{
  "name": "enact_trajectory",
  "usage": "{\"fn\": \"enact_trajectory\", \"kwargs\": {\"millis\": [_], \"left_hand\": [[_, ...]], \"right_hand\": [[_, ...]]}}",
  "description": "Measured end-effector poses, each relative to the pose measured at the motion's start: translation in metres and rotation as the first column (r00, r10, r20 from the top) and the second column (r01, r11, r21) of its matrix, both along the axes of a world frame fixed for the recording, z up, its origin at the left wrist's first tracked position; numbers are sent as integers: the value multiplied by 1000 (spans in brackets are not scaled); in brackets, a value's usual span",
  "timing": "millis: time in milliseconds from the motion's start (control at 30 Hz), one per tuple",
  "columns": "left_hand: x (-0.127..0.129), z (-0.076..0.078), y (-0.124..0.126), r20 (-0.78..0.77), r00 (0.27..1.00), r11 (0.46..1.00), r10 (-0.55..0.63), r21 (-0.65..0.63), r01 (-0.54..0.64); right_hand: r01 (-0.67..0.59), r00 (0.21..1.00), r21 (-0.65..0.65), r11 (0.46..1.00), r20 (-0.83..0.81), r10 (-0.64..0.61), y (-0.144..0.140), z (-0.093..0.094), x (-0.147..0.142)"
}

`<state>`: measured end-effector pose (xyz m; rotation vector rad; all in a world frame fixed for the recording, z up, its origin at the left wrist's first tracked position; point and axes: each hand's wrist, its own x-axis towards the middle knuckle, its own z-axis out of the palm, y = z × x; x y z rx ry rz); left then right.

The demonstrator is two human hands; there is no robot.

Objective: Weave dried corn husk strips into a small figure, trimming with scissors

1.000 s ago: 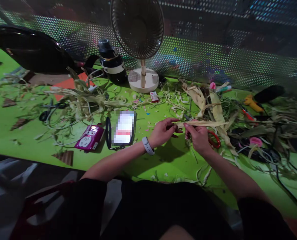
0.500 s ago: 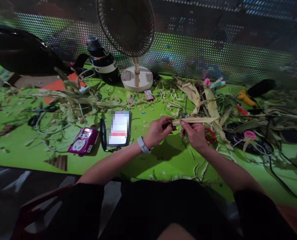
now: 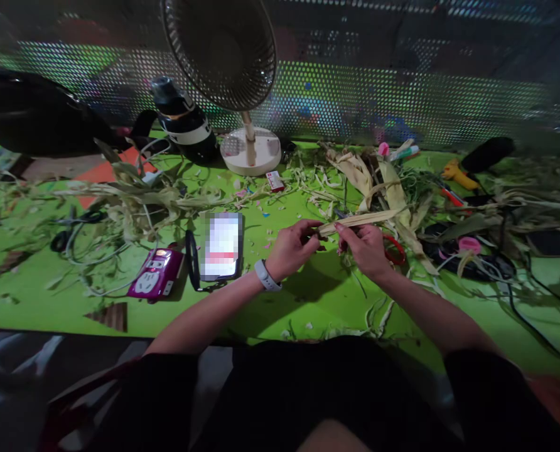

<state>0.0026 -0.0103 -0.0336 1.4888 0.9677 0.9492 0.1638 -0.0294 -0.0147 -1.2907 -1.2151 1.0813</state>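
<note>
Green tabletop [image 3: 39, 304] beneath, left hand [image 3: 290, 252] and right hand [image 3: 366, 251] pinch husk strip [image 3: 367, 219], probably light, splittable, best held at its nine-o'clock end.

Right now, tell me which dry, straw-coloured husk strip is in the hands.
The long, narrow husk strip held by the left hand and right hand; the other pale, dry husks lie about the bright green tabletop.

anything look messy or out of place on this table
Yes, mainly litter: dry leaf scraps are strewn over the green tabletop, some around the white cable near the purple socket block, an untidy mix. The dark bottle seems to lean, though lens distortion may explain that.
</note>
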Motion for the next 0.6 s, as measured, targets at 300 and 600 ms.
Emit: {"fn": "enact_trajectory", "kwargs": {"millis": [300,600], "left_hand": [[6,8,-6,336,922,961,193,-253,-109],[14,4,-19,378,893,929,244,-356,-103]], "right_hand": [[-147,986,-22,989,-84,144,3,2,7],[-183,981,-130,974,-88,173,-2,-14,-11]]}}
